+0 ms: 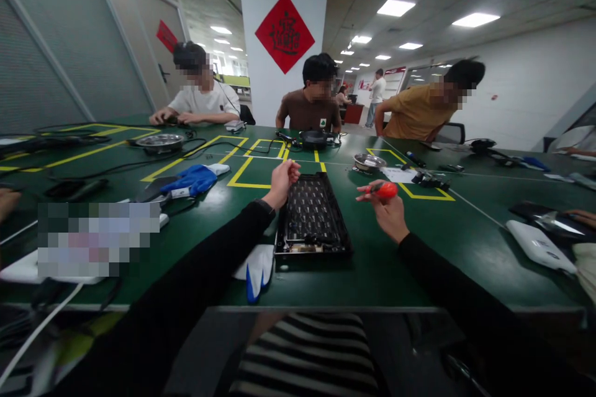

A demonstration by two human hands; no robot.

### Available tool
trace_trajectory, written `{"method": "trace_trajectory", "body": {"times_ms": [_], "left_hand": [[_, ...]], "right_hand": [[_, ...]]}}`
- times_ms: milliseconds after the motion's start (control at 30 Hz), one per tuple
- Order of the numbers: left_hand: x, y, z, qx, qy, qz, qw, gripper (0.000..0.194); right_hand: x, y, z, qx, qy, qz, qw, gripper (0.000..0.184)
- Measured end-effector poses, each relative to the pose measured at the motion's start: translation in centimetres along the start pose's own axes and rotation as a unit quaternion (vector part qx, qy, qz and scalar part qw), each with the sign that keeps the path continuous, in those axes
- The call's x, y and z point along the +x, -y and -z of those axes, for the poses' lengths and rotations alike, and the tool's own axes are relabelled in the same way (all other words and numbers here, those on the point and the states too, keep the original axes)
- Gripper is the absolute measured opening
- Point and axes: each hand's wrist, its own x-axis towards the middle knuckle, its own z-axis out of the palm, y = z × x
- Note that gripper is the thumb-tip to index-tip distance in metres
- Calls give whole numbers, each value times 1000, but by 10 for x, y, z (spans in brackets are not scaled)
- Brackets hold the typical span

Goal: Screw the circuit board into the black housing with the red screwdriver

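Observation:
In front of me lies an open black rectangular housing [315, 214], with rows of small pale pieces inside and a board with wires at its near end. My left hand [280, 185] is over its far left corner, fingers curled together; whatever they may pinch is too small to make out. To the right of the housing, my right hand [388, 214] is raised above the table, closed around a screwdriver with a red handle [385, 190]. The screwdriver's shaft is hard to see. A white and blue glove [259, 268] lies against the housing's near left corner.
The green table [372, 279] carries yellow tape outlines. At left are a blue glove [195, 180], cables and a metal bowl [161, 142]. Another metal bowl [369, 162] stands beyond my right hand. A white device [540, 246] lies far right. Several people sit around the table.

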Motion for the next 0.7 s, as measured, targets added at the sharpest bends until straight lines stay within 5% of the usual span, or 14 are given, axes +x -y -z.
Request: {"method": "trace_trajectory", "body": {"times_ms": [67, 200, 500, 700], "left_hand": [[-17, 8, 21, 32, 9, -25, 999, 29], [-32, 14, 42, 101, -9, -78, 992, 34], [42, -15, 6, 142, -82, -161, 973, 47], [27, 24, 51, 179, -169, -136, 960, 60]], "right_hand": [[3, 16, -20, 131, -72, -46, 988, 25], [26, 29, -49, 243, -106, -81, 961, 27], [49, 8, -69, 290, -214, -115, 926, 34], [30, -4, -82, 374, -159, -216, 888, 41]]}}
